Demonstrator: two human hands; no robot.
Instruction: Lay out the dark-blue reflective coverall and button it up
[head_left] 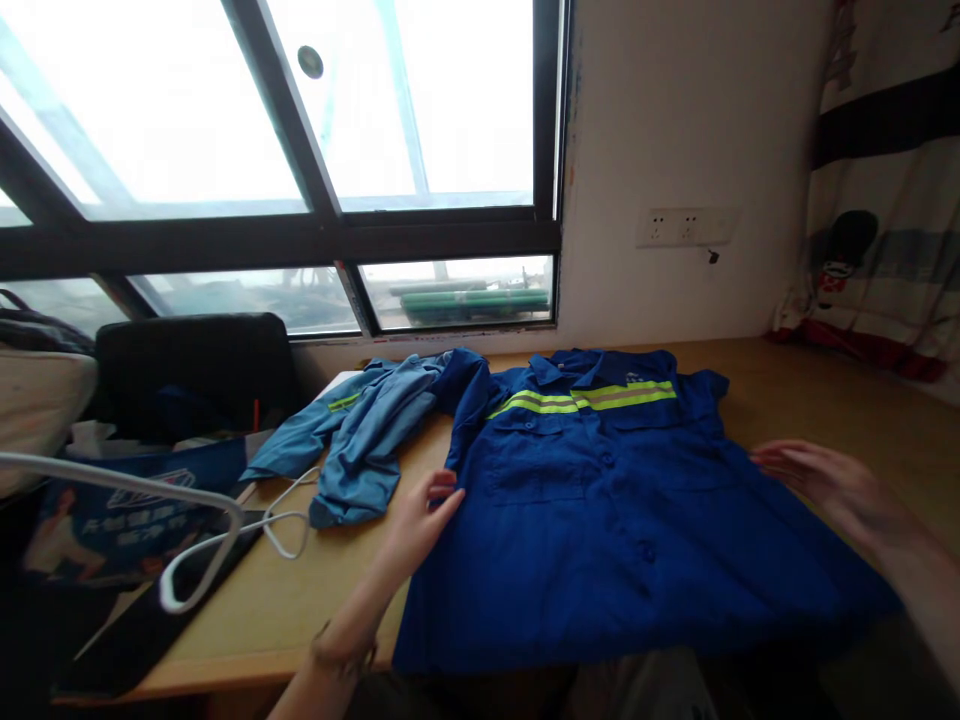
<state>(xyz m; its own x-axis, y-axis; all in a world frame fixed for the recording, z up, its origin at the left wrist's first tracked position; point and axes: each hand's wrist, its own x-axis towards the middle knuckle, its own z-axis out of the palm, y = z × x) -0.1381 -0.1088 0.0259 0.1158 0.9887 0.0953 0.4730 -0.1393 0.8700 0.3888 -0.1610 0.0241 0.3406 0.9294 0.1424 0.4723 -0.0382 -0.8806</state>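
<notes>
A dark blue work shirt (547, 540) lies front up and spread over the table, with a yellow-green and grey reflective band across its chest. Its collar points away from me, and the hem hangs at the near edge. My left hand (421, 520) is at the shirt's left side, fingers curled and thumb close to them on the cloth's edge. Beside the right side of the shirt is my right hand (832, 490), slightly blurred, its fingers stretched out and their tips at the cloth's edge. The right sleeve is mostly hidden.
A lighter blue garment (360, 440) lies crumpled left of the shirt on the wooden table (300, 610). A white cable (225, 500) loops over the left edge. A black chair (199, 370) and printed bag (127, 520) stand left. Window, wall socket (686, 227) and curtain (885, 200) are behind.
</notes>
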